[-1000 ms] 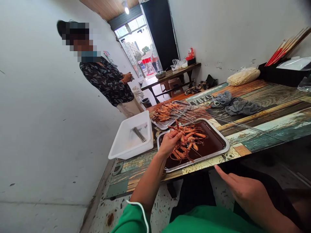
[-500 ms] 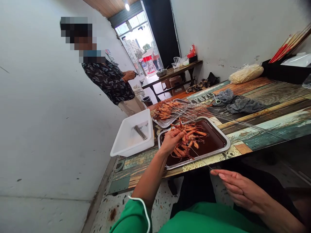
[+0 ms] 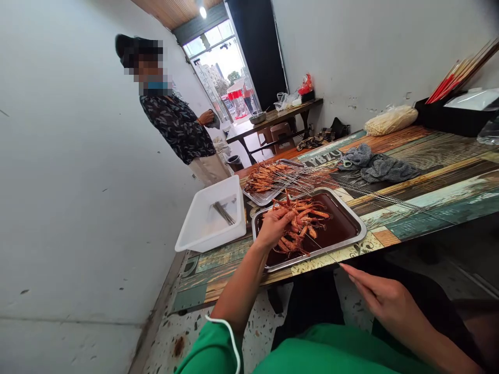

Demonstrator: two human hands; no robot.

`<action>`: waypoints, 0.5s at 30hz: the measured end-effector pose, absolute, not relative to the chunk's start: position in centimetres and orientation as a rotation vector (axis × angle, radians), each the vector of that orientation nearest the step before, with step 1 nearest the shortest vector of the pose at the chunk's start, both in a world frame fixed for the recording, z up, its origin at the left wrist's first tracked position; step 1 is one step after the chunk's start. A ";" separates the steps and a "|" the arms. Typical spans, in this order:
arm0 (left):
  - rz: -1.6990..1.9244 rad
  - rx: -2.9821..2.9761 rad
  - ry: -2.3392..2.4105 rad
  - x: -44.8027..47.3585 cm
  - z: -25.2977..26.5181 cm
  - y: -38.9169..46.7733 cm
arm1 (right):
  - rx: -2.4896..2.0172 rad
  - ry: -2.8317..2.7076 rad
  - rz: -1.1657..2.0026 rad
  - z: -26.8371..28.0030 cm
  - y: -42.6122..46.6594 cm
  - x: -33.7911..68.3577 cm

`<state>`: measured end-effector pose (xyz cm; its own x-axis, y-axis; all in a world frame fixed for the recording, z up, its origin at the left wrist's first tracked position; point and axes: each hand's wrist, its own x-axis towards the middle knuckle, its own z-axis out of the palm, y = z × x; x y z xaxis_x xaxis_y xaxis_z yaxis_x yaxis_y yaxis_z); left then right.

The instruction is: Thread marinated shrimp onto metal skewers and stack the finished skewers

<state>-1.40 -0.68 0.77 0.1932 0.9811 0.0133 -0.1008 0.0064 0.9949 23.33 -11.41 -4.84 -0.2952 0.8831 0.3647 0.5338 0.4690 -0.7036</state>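
Note:
My left hand (image 3: 277, 224) is closed, pinching one of the slim reddish-brown meat pieces over a metal tray (image 3: 360, 231) of dark red liquid. More of these meat pieces (image 3: 307, 213) lie heaped around my fingers; their exact kind is unclear. From the pinched piece a thin metal skewer (image 3: 324, 248) runs toward me. At its near end, just off the table edge, the fingers of my right hand (image 3: 384, 293) are closed on it. How far the tip has gone in is hidden by the meat and my fingers.
Behind the tray, a second tray (image 3: 265, 197) carries loaded skewers, handles pointing right. A white plastic bin (image 3: 195, 223) with bare skewers stands left. Right lie grey cloths (image 3: 390, 169), a bagged pale bundle (image 3: 392, 120) and a black box (image 3: 436, 117). A person (image 3: 175, 124) stands beyond the table.
My right hand has shifted slightly up and left along the skewer, its fingers now straighter. My left hand keeps its place. The person beyond has turned a little, hands moved.

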 end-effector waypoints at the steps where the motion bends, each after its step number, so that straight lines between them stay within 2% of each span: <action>1: 1.128 1.199 0.990 -1.4 0.8 -0.7 | -1.196 -1.903 0.775 -4.7 -11.3 23.2; 3: 1.157 1.137 0.980 -1.3 1.0 -0.7 | -1.251 -1.734 1.098 -4.5 -11.1 23.1; 6: 1.181 1.054 0.947 -1.1 1.2 -0.8 | -1.285 -1.522 1.384 -4.8 -11.3 23.0; 15: 1.174 0.999 0.945 -0.9 0.8 -0.8 | -1.256 -1.288 1.552 -4.2 -10.8 22.4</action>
